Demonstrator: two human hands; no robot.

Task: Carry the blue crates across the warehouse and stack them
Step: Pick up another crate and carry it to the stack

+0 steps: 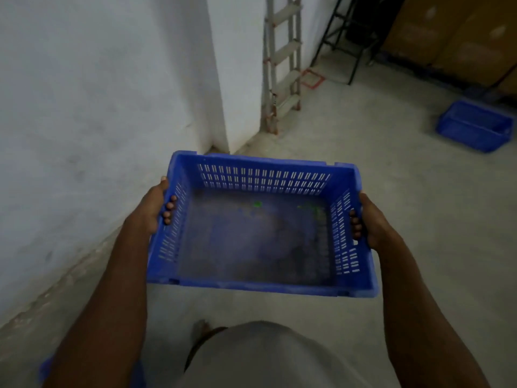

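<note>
Above the pale grey concrete floor (377, 208), at about waist height in front of the person, hangs a blue rectangular plastic crate (251, 285) with rows of slotted vents in its walls and a solid, scuffed, dusty base carrying a few small green flecks near its far right corner; its rim is thick and notched at the corners; the left hand (152, 210) grips the left short wall, fingertips (169, 210) curled through the handle slot to the inside; the right hand (373, 222) grips the right short wall the same way, fingers showing inside the crate; both bare forearms reach in from the lower edge of the view; a second blue plastic crate (474, 126) rests on the floor near its far right edge, well apart from the held one, and looks blurred; a matte white plastered wall (92, 107) runs along the left, with a white square pillar (237, 71) beyond; a grey metal ladder (282, 68) leans beside the pillar; brown cardboard boxes (453, 32) stand at the far right corner, next to a black metal frame (349, 32).
</note>
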